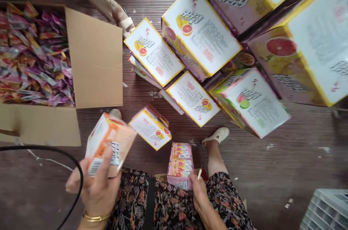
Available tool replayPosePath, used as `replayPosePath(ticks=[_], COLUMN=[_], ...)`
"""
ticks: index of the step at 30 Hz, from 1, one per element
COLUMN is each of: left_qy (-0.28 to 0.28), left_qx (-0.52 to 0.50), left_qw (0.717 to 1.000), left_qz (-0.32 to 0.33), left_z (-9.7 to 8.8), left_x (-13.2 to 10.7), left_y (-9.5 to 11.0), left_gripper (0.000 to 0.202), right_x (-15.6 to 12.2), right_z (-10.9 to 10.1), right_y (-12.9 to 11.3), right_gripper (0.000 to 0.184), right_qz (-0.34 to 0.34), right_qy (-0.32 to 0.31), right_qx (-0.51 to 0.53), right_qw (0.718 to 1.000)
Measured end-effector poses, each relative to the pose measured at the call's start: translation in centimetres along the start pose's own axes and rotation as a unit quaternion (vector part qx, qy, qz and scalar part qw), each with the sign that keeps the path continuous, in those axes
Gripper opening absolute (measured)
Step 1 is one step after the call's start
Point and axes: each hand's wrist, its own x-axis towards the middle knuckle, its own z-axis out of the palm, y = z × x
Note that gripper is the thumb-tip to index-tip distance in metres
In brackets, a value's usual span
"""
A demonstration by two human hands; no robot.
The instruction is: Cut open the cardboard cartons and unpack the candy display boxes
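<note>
My left hand [96, 183] is closed around a small orange and white carton [110, 143], held tilted above my lap. My right hand [198, 186] rests against an open pink carton [180, 164] packed with several pink sachets, which stands between my knees; a thin pale stick shows between its fingers. A small yellow-edged carton [150, 127] lies on the floor just beyond both hands.
A big cardboard box [94, 59] full of colourful sachets stands at left. Several yellow- and pink-edged cartons [199, 30] are stacked ahead and to the right on the dark wooden floor [285, 157]. Another person's foot [123, 19] is at the top. A white crate [326, 210] sits bottom right.
</note>
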Motion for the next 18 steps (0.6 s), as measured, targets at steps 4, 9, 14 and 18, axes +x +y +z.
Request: replayPosePath(ticks=[4,9,14,18], left_qy=[-0.001,-0.207,-0.256,-0.288], left_qx=[0.047,0.089,0.084,0.067], left_qw=[0.984,0.952,0.937,0.934], left_qz=[0.170,0.210,0.222,0.202], left_z=[4.5,11.0,11.6,10.8], left_x=[-3.5,-5.4,-3.8,-2.5], left_y=[1.7,3.8,4.4,4.9], left_gripper=[0.030,0.056,0.052,0.052], right_x=[-2.6,-5.0,-7.7,-9.6], right_z=[-1.5,-2.2,-3.0,-4.7], right_y=[-2.6,-5.9,-8.5,-8.6], right_gripper=[0.040,0.060,0.073,0.076], right_qz=[-0.032,-0.030,-0.012,0.000], right_qy=[-0.040,-0.043,-0.061,-0.080], right_qx=[0.060,0.108,0.152,0.188], right_qw=[0.997,0.993,0.986,0.979])
